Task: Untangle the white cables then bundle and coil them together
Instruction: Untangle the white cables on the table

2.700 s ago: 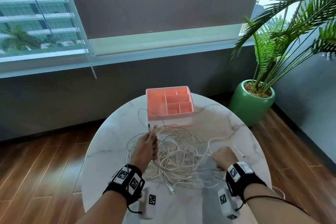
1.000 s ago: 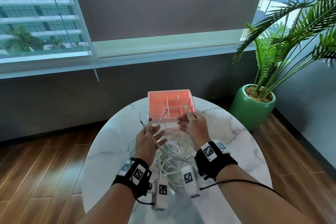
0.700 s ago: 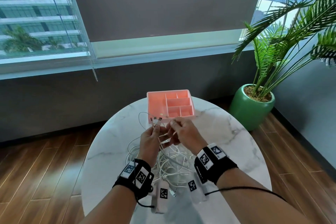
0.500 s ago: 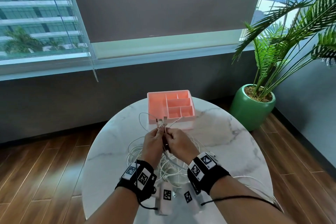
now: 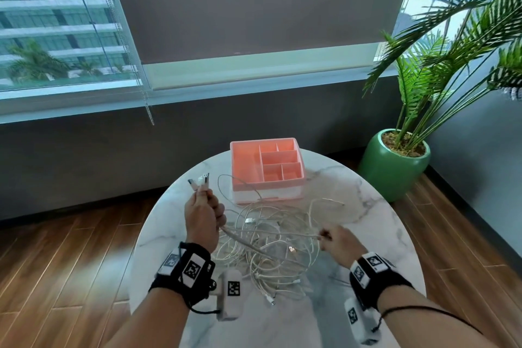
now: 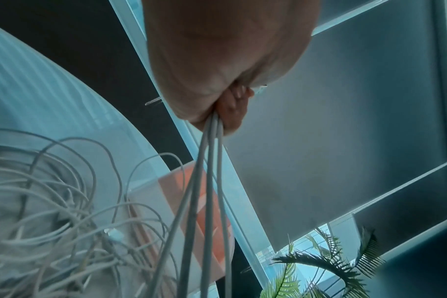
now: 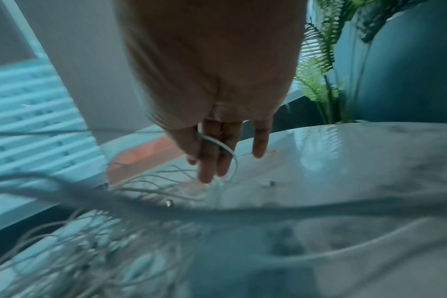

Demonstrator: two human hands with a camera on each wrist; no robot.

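Note:
A tangle of white cables lies in the middle of the round marble table. My left hand is raised over the table's left part and grips three cable ends in its fist. Their connectors stick up above the knuckles. In the left wrist view the three cables run from my left hand down to the pile. My right hand is low at the tangle's right side and pinches one white cable between thumb and fingers; the other fingers are extended.
A pink compartment organizer stands at the table's far edge, with a cable loop lying against its front. A green potted palm stands on the floor to the right. Wood floor surrounds the table; a window wall is behind it.
My hands were together in front of the organizer; now the right hand has moved right and toward me onto a single cable. The left hand has shifted left, still holding the cable ends.

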